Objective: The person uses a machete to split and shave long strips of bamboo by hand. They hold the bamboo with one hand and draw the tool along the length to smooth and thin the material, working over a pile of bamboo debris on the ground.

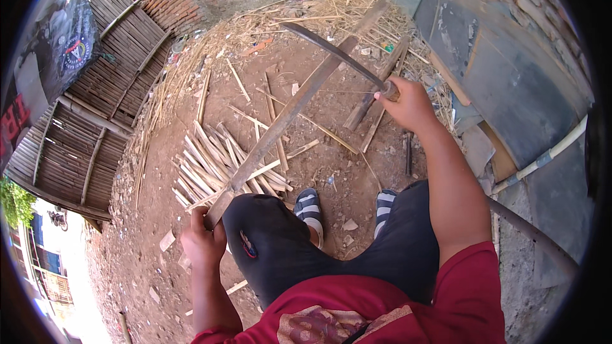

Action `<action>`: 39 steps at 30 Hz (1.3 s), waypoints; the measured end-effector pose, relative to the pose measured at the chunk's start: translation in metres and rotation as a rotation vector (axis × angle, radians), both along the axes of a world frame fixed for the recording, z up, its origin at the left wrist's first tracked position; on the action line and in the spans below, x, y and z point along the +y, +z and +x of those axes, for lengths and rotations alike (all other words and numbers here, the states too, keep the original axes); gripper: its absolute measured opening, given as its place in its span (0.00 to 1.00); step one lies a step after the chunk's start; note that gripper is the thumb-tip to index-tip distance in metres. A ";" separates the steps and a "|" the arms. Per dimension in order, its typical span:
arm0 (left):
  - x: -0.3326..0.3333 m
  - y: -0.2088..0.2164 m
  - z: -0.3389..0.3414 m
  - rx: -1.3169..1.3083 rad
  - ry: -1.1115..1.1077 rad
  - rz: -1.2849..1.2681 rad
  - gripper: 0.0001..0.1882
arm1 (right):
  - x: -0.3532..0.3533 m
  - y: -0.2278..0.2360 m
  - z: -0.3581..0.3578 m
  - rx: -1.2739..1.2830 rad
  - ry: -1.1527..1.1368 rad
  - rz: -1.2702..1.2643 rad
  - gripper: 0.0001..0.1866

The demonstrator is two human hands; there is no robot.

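We hold the plank [285,114] slantwise in front of us, our left hand [203,239] at its near end with the fingers closed around it. Our right hand [408,105] is to the right of the plank's far part, fingers wrapped about the grip of a machete [338,53]. The machete's dark, curved length crosses the plank toward its far end; we cannot tell whether they touch. Our left knee [258,213] is just right of the plank's near end. Split sticks [207,162] lie heaped mostly left of the plank, straw [319,13] beyond it, and a dark bar [408,153] well to its right.
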State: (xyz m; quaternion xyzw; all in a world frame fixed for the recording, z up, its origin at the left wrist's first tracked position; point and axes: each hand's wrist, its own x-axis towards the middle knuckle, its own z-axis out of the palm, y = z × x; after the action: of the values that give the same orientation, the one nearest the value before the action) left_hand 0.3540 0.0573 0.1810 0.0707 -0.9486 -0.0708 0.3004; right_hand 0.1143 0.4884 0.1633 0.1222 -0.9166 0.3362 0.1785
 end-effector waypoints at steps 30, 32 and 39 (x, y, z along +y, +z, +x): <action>0.076 -0.011 -0.049 0.358 -0.851 0.679 0.45 | -0.099 -0.004 0.022 -0.773 0.146 -1.313 0.15; 0.076 -0.005 -0.072 0.658 -0.605 1.061 0.52 | -0.092 -0.010 0.018 -0.812 0.167 -1.306 0.16; 0.064 0.103 -0.157 0.783 -0.969 1.230 0.42 | -0.111 0.001 0.023 -1.005 0.229 -1.240 0.16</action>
State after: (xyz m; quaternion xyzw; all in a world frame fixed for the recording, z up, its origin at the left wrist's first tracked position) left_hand 0.1973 0.1210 0.2838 -0.2202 -0.4967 -0.7089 0.4498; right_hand 0.1369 0.3778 0.1642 -0.0718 -0.5158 0.8146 -0.2555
